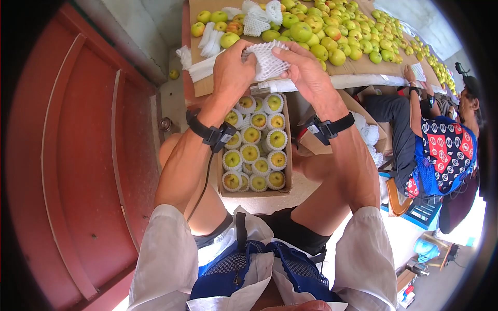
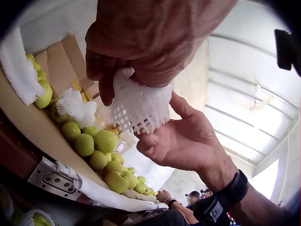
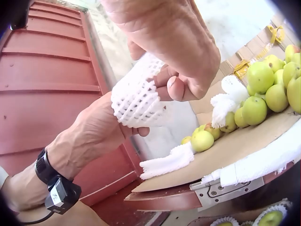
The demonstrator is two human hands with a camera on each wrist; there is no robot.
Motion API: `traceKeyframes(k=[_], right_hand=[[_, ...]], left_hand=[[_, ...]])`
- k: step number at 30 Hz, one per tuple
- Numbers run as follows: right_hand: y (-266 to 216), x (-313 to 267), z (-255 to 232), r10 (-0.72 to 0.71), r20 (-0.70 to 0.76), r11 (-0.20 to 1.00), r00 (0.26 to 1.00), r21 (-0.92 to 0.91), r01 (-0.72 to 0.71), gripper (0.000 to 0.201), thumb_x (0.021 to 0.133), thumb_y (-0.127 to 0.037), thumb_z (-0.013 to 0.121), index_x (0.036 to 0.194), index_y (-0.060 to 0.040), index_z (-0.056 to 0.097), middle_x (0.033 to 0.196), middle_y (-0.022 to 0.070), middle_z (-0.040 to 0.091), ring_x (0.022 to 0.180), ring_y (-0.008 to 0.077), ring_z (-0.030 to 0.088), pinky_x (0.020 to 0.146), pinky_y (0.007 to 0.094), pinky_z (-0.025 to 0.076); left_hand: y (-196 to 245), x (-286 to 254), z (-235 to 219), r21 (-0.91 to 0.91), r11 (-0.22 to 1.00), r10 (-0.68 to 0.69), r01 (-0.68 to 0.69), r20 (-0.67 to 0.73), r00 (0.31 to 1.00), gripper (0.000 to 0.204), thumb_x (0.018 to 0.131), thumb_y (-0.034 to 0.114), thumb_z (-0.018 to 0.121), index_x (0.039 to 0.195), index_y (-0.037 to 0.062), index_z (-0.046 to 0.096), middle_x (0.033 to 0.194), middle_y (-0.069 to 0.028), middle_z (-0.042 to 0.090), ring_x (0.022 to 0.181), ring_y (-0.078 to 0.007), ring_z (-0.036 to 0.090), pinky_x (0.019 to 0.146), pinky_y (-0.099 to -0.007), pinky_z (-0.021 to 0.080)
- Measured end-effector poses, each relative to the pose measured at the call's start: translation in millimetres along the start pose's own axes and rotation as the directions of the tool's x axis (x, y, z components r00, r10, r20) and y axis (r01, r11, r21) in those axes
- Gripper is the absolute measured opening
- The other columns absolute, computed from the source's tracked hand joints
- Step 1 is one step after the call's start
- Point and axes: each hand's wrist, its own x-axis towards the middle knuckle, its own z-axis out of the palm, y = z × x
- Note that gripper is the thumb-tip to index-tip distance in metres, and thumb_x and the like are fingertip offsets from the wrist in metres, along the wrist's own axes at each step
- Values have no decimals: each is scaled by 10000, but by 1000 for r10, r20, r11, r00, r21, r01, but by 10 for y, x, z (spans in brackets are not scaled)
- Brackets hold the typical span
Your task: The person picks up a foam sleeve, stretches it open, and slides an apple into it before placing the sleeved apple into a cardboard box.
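A white foam net sleeve [image 1: 267,59] is held between both hands at the edge of the table. My left hand [image 1: 234,70] grips its left end; in the left wrist view its fingers curl over the top of the sleeve [image 2: 141,106]. On the other side, my right hand [image 1: 311,78] pinches the mesh with thumb and fingers. No fruit shows through the netting. Directly below the hands stands a cardboard box [image 1: 257,194] of apples [image 1: 250,153], each in a white foam net, stems up.
Loose green-yellow apples [image 1: 337,39] pile up on the cardboard-covered table [image 1: 205,87], with more foam nets [image 1: 256,20] at its left. A red door [image 1: 88,155] stands at left. Another person [image 1: 441,140] sits at right, beside a box of white nets [image 1: 369,132].
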Motion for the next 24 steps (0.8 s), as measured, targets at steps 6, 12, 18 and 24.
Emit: traceKeyframes(k=[6,12,18,24], right_hand=[[-5,29,-55,-12,5,999,1000,53,12,250,913,-183,707,1111,-49,636,996,-11,664,820,54,592,635,212,420],[-23,14,-78,161,78,980,984,104,-169,251,913,-156,701,1134,-56,636,1046,16,686,895,93,652,741,244,517],[-2,37,-137,49,96,993,994,106,-59,345,913,-136,695,1224,-25,598,1088,47,682,960,141,659,823,298,536],[4,36,-163,20,52,988,998,151,-27,440,925,-122,657,1323,0,514,1153,97,654,1017,189,646,866,335,524]], left_hand=[[63,-60,19,5,996,88,-88,1,996,215,888,117,646,1061,-9,663,831,-198,699,732,-275,683,699,-366,524],[43,-68,21,-18,1000,13,-12,14,1000,201,889,120,650,1043,-9,663,848,-199,700,765,-285,694,711,-376,523],[162,-97,-7,-93,995,-28,39,118,993,206,899,135,656,1052,-2,668,857,-183,708,759,-276,681,714,-367,522],[135,-89,23,-87,991,-82,99,176,981,325,909,176,660,1171,-16,638,947,-158,710,905,-228,683,813,-336,512]])
